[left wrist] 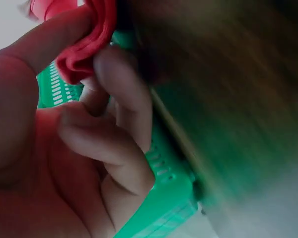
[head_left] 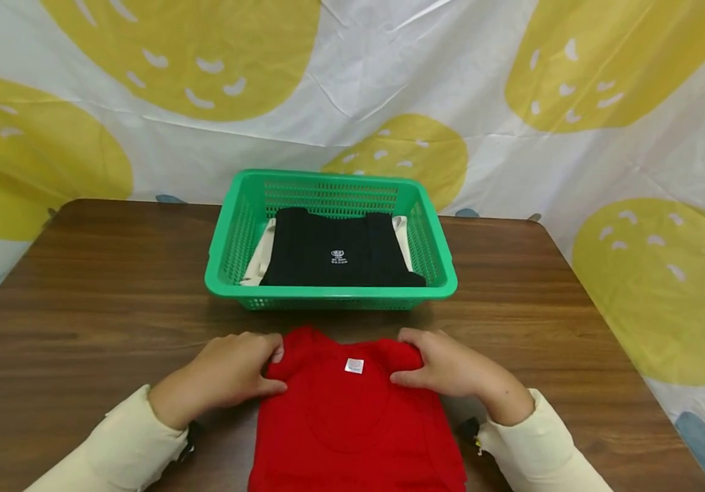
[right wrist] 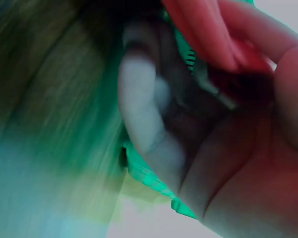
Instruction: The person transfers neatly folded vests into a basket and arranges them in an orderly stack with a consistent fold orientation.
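A red knit garment [head_left: 352, 424] with a small white label [head_left: 354, 365] at its neckline lies in front of me, its lower part cut off by the frame edge. At its upper left corner my left hand [head_left: 232, 369] pinches the cloth between thumb and curled fingers. My right hand [head_left: 450, 365] grips the opposite upper corner the same way. In the left wrist view a fold of red cloth [left wrist: 92, 44] sits between thumb and fingers. The right wrist view, partly blurred, shows red cloth [right wrist: 203, 34] held by the thumb side of the hand.
Just beyond the garment stands a green plastic basket [head_left: 330, 292] with perforated walls. Inside it a folded black garment [head_left: 327, 249] with white print lies over cream cloth [head_left: 260, 256]. The brown wooden table [head_left: 100, 287] ends at a white curtain with yellow shapes [head_left: 192, 150].
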Demonstrator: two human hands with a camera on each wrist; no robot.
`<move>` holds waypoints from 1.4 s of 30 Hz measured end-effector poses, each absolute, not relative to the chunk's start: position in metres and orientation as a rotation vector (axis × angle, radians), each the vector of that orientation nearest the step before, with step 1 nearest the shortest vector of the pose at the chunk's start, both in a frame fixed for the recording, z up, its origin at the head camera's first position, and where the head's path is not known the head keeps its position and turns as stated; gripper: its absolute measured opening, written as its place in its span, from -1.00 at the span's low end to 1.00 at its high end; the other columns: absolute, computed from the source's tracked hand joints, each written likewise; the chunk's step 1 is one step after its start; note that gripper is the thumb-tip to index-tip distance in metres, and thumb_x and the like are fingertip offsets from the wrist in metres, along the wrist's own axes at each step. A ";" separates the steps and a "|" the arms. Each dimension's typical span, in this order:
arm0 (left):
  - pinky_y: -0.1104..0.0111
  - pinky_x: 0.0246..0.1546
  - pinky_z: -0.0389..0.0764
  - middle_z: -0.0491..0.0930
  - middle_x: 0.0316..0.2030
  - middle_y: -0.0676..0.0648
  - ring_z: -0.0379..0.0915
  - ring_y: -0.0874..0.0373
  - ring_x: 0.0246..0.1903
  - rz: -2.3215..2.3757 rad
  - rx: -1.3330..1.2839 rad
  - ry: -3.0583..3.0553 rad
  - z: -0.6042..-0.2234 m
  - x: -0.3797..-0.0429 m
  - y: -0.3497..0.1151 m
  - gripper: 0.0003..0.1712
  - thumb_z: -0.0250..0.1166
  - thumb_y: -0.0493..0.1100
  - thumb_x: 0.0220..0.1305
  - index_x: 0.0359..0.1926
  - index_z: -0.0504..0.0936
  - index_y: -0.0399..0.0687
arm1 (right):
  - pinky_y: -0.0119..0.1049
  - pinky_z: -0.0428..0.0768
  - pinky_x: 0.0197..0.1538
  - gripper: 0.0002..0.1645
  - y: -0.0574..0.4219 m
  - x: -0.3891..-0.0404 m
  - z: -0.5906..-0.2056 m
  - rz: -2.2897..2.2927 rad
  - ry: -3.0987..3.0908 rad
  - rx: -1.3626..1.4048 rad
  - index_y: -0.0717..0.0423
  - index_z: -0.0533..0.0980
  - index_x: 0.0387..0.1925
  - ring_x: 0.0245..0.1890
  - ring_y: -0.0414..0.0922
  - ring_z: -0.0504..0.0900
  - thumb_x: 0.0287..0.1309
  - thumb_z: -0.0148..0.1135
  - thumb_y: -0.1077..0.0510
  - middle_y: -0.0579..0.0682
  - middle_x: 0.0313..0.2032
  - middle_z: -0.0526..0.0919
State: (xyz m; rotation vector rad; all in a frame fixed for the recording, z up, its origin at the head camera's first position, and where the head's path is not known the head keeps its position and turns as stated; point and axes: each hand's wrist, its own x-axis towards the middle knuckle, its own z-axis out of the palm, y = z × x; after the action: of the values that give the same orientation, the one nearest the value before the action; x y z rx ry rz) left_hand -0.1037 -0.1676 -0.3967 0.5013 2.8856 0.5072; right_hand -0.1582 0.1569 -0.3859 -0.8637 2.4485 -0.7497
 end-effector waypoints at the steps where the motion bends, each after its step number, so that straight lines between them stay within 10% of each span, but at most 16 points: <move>1: 0.29 -0.56 0.30 0.37 -0.60 0.12 0.31 0.19 -0.56 0.525 0.511 2.874 -0.397 -0.104 -0.167 -0.59 0.53 0.04 0.01 -0.52 0.39 0.15 | -0.36 0.62 -0.31 -0.70 0.157 -0.158 -0.385 -0.769 2.409 -0.877 -0.02 0.48 -0.17 -0.46 -0.26 0.60 0.15 0.42 0.05 -0.20 -0.40 0.61; 9: 0.28 -0.57 0.31 0.37 -0.67 0.12 0.30 0.21 -0.61 0.543 0.528 2.778 -0.397 -0.101 -0.163 -0.63 0.42 0.05 0.10 -0.62 0.41 0.15 | -0.37 0.61 -0.09 -0.51 0.162 -0.154 -0.380 -0.718 2.220 -0.939 -0.03 0.52 0.03 -0.24 -0.32 0.63 0.06 0.49 0.05 -0.23 -0.20 0.67; 19: 0.35 -0.54 0.36 0.40 -0.63 0.17 0.32 0.28 -0.59 0.656 0.649 2.735 -0.396 -0.102 -0.161 -0.68 0.49 0.00 0.06 -0.54 0.45 0.19 | -0.44 0.52 -0.35 -0.83 0.162 -0.146 -0.379 -0.543 2.294 -0.947 -0.02 0.58 -0.38 -0.53 -0.38 0.46 0.05 0.47 0.15 -0.29 -0.57 0.58; 30: 0.47 -0.62 0.24 0.24 -0.71 0.15 0.12 0.36 -0.70 1.101 0.621 2.692 -0.373 -0.091 -0.164 -0.72 0.31 -0.32 0.16 -0.27 0.36 -0.01 | -0.40 0.55 -0.08 -0.76 0.164 -0.138 -0.360 -0.641 2.311 -1.093 -0.10 0.50 -0.04 -0.31 -0.38 0.53 0.28 0.30 0.17 -0.31 -0.30 0.58; 42: 0.31 -0.41 0.66 0.60 -0.13 -0.14 0.60 0.12 -0.32 1.345 0.546 2.504 -0.331 -0.085 -0.188 -0.46 0.32 -0.14 0.35 0.19 0.23 -0.11 | -0.28 0.66 0.00 -0.51 0.170 -0.141 -0.338 -1.073 2.225 -0.916 0.06 0.38 0.25 -0.07 -0.13 0.68 0.35 0.24 0.14 -0.02 0.00 0.66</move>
State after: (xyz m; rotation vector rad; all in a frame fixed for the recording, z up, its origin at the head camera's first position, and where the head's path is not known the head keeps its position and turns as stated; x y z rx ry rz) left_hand -0.0846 -0.1877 -0.3310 0.5457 2.5040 1.3451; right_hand -0.1409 0.1699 -0.3378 -0.9162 2.2254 -1.0728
